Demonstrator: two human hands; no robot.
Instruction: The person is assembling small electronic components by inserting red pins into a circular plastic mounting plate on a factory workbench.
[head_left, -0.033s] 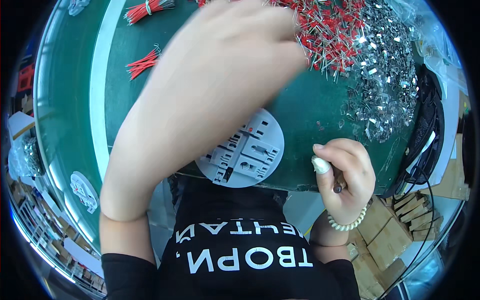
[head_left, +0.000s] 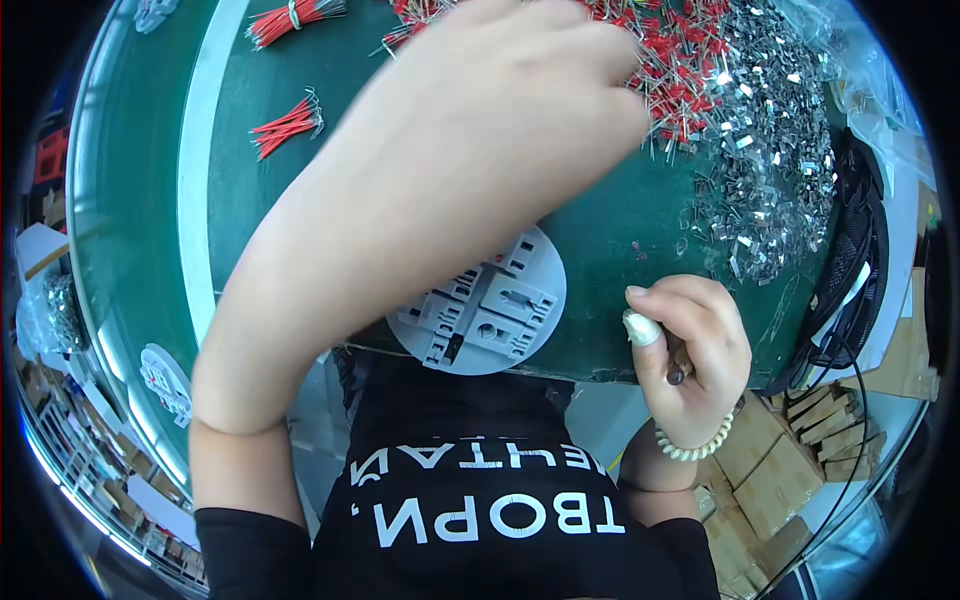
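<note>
My left hand [head_left: 560, 75] reaches across to a pile of small red parts with thin metal leads [head_left: 680, 95], like LEDs. Its back faces up, blurred by motion, and its fingers are hidden. Under my left forearm lies a round grey plastic base [head_left: 515, 300] with slots and raised holders, partly covered, with a small red part and a black piece in it. To the right of this base my right hand [head_left: 705, 350] is closed round a thin brown stick-like handle [head_left: 676, 377], of which only the end shows. White wrapping covers its thumb.
Shiny metal clips [head_left: 770, 150] are heaped at the right, beside a black mesh bag [head_left: 850, 240]. Red wires lie in a tied bundle [head_left: 290, 22] and a smaller bunch [head_left: 287, 127]. Another round base [head_left: 165, 380] rests at the left. Cardboard boxes [head_left: 780, 470] stand below the table.
My left hand and forearm have shifted right over the pile of red parts, and the elbow has moved slightly left. My right hand stays in place with the brown handle.
</note>
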